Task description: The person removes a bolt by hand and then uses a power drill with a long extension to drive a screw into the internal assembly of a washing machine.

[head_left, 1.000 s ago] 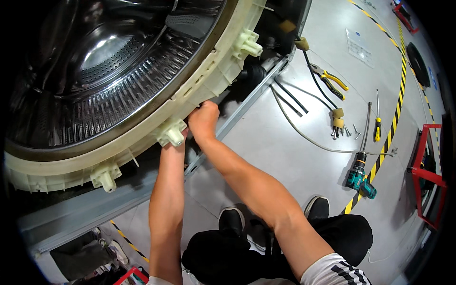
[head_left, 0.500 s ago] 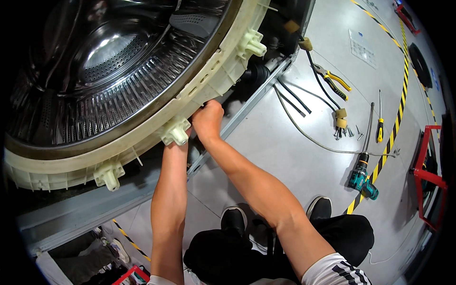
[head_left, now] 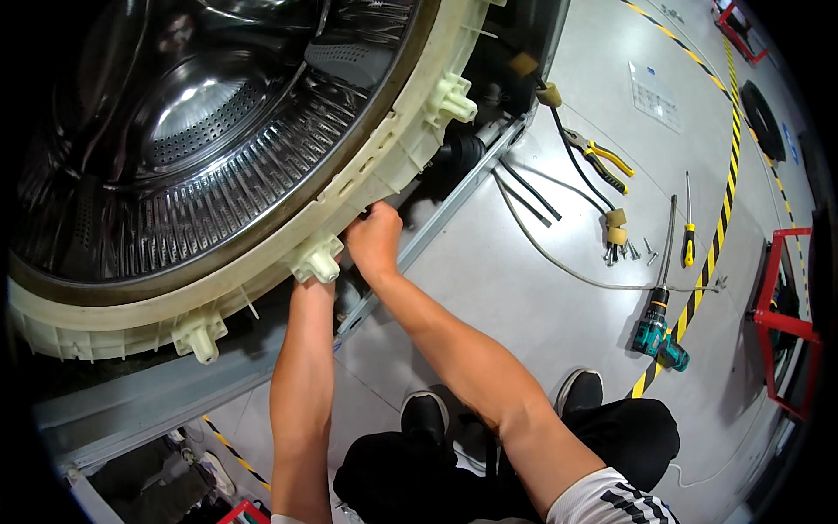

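1. Reaching up from a crouch on the grey floor, a person works both bare hands under the lower edge of a cream plastic washing-machine tub, which fills the upper left of the view with its steel drum open toward the camera.
2. The right hand presses against the tub's rim just beside a cream mounting lug; its fingers curl over the edge, closed on the rim.
3. The left hand is hidden behind that lug and the tub's edge; only the left forearm shows, rising straight to the rim, so whether those fingers are apart or together cannot be told.
4. The tub sits tilted inside the machine's metal frame, whose grey rail runs diagonally below the hands.
5. Black hoses and a pale cable trail from the frame across the floor.
6. Well apart from the hands, to the right, lie yellow-handled pliers, a yellow-handled screwdriver, a few loose screws and a teal cordless drill with a long bit.
7. A black-and-yellow hazard stripe crosses the floor just beyond the tools, and a red metal frame stands at the far right.
8. The person's black shoes and dark trousers show at the bottom.
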Available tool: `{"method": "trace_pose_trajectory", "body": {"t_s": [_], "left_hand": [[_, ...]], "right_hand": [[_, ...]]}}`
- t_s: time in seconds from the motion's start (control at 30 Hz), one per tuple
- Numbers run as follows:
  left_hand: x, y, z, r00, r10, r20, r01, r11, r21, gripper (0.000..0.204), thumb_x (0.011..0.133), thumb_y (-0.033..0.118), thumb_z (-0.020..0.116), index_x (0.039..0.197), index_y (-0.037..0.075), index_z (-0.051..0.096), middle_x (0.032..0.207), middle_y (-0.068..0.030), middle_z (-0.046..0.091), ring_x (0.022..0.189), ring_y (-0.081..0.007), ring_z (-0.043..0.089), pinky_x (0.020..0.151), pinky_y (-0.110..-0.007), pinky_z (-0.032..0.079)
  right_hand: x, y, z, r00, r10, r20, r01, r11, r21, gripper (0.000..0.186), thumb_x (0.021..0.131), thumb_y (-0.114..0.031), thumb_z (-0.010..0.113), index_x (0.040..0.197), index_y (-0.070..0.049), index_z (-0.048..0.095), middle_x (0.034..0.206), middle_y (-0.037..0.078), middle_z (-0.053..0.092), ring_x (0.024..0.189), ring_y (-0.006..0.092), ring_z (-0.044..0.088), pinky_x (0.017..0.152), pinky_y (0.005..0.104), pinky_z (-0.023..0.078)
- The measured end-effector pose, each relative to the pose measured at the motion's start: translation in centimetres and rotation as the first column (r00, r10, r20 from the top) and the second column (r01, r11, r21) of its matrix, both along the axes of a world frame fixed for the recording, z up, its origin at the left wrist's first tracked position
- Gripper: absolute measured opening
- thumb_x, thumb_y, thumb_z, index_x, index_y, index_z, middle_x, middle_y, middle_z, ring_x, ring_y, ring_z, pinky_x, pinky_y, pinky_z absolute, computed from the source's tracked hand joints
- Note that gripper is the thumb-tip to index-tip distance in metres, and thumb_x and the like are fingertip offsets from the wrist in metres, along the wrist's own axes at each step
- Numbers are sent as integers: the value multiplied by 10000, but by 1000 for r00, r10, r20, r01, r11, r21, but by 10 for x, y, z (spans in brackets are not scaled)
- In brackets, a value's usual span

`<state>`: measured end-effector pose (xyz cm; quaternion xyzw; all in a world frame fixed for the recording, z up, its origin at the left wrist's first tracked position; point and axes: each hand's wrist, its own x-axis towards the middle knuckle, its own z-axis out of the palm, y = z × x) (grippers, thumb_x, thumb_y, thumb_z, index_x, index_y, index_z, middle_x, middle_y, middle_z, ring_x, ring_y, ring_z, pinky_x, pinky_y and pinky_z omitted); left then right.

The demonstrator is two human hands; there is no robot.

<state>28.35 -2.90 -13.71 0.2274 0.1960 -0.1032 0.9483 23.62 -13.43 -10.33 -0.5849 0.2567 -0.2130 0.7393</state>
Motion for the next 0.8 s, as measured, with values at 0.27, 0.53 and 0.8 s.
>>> {"method": "trace_pose_trajectory", "body": {"t_s": [0.27, 0.53, 0.8], "left_hand": [[-1, 9, -21, 927, -123, 354, 12, 954, 299, 349, 865, 307, 534, 1120, 71, 512, 1099, -77, 567, 1029, -192, 536, 896, -329, 447], [-1, 10, -20, 952, -102, 289, 14, 956, 293, 376, 841, 377, 541, 1092, 97, 550, 1097, -55, 555, 1029, -207, 518, 947, -362, 389], [-1, 4, -18, 938, -105, 330, -32, 923, 384, 377, 840, 376, 545, 1094, 98, 548, 1097, -50, 556, 1028, -203, 519, 949, -359, 390]], "right_hand": [[6, 5, -2, 998, -8, -69, 2, 996, -93, 135, 689, -26, 597, 802, 40, 629, 779, 229, 617, 779, 369, 617, 660, 366, 485], [4, 5, -1, 1000, -6, -25, 6, 1000, 3, 145, 685, -35, 607, 807, 38, 636, 788, 221, 628, 783, 360, 625, 671, 363, 484], [7, 7, -6, 998, -30, -55, 35, 995, 88, 160, 682, -32, 620, 822, 43, 636, 780, 211, 636, 762, 321, 626, 669, 352, 480]]}}
